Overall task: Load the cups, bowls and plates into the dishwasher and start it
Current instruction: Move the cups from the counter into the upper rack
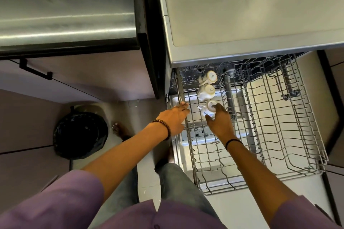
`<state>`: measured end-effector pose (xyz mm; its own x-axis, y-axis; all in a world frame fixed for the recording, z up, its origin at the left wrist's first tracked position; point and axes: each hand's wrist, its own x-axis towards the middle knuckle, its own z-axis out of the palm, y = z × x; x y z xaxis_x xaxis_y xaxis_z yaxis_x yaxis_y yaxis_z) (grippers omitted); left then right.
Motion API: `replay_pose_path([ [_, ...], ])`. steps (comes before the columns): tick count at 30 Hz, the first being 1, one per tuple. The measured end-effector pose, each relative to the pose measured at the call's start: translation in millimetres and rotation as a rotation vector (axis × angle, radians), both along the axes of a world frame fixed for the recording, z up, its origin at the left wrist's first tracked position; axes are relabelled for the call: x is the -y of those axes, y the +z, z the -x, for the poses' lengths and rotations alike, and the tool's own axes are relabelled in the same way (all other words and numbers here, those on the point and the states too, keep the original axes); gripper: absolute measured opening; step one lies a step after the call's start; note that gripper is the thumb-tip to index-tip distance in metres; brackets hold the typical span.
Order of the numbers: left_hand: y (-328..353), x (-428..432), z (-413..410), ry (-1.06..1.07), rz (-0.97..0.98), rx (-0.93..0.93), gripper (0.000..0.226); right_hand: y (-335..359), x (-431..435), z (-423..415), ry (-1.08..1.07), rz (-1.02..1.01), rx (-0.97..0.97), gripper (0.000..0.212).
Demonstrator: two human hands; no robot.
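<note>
Head view, looking down: a dishwasher's wire rack (264, 180) is seen pulled fully out under a pale countertop (242, 5), with the open dishwasher door (238, 210) lying below it. Three white cups are lined up in the rack's rear left corner, all tipped bottom-up with printed marks on their bases. The far cup (209, 78) is set nearest the machine's opening, the middle cup (206, 92) is just in front of it, and the near cup (205, 110) is closest to the person. The near cup is grasped by the right hand (220, 122): fingers are curled over its base and the thumb is pressed on its side, with its handle pointing left. A thin black band (232, 142) is worn on that wrist. The left hand (174, 118) is stretched out to the rack's left side rail, with the fingertips (184, 105) touching it; whether the rail is gripped cannot be told. A beaded bracelet (163, 126) is worn on the left wrist. Purple sleeves are seen on both arms. The rest of the rack holds nothing but bare tines. A detergent dispenser (201, 133) is visible through the wires. At left, a stainless steel counter (65, 15) is seen above cabinet fronts, and a bin lined with a black bag (80, 134) stands on the floor, near a bare foot (119, 128).
</note>
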<state>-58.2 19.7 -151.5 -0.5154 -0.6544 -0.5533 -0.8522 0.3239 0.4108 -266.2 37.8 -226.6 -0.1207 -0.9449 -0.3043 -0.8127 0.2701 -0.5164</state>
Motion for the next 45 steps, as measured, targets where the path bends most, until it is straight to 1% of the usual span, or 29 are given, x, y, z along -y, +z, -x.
replay_pose_path([
  [3,9.3,-0.2,-5.6,0.037,0.018,-0.045,0.065,27.1,-3.8,-18.8,0.023,0.069,0.024,0.03],
  [8,49.7,-0.2,-33.1,0.207,0.122,-0.173,0.058,85.2,-5.6,-67.8,0.11,0.138,0.231,0.019],
  [13,92.8,8.8,-91.1,0.37,0.281,-0.291,0.057,141.7,13.6,-132.5,0.211,0.225,0.43,0.014],
  [16,117.9,25.2,-134.7,0.487,0.398,-0.366,0.058,175.7,36.6,-175.5,0.279,0.299,0.524,0.015],
  [18,130.8,39.8,-168.1,0.556,0.487,-0.418,0.054,197.2,58.1,-209.1,0.347,0.321,0.568,0.017],
  [22,151.6,78.7,-237.1,0.647,0.662,-0.484,0.048,234.2,116.0,-277.3,0.409,0.342,0.622,0.016],
  [25,166.0,114.0,-293.3,0.716,0.74,-0.49,0.046,251.2,165.5,-333.8,0.438,0.333,0.601,0.016],
  [29,175.2,169.3,-374.6,0.797,0.752,-0.475,0.047,260.5,234.2,-416.6,0.483,0.32,0.571,0.014],
  [35,179.0,229.0,-467.6,0.975,0.696,-0.527,0.044,261.9,306.5,-516.9,0.493,0.275,0.54,0.016],
  [38,171.0,251.3,-506.8,1.08,0.713,-0.525,0.034,256.8,334.2,-559.5,0.476,0.265,0.508,0.023],
  [39,167.0,257.9,-517.3,1.125,0.709,-0.523,0.035,254.5,341.5,-571.3,0.471,0.252,0.502,0.028],
  [42,158.5,274.5,-536.3,1.199,0.662,-0.573,0.05,247.8,358.0,-599.7,0.485,0.196,0.513,0.043],
  [43,157.8,279.8,-539.2,1.201,0.632,-0.615,0.055,245.7,362.3,-606.9,0.483,0.18,0.519,0.048],
  [45,156.9,290.7,-541.6,1.184,0.589,-0.694,0.059,242.9,368.9,-616.7,0.456,0.145,0.547,0.052],
])
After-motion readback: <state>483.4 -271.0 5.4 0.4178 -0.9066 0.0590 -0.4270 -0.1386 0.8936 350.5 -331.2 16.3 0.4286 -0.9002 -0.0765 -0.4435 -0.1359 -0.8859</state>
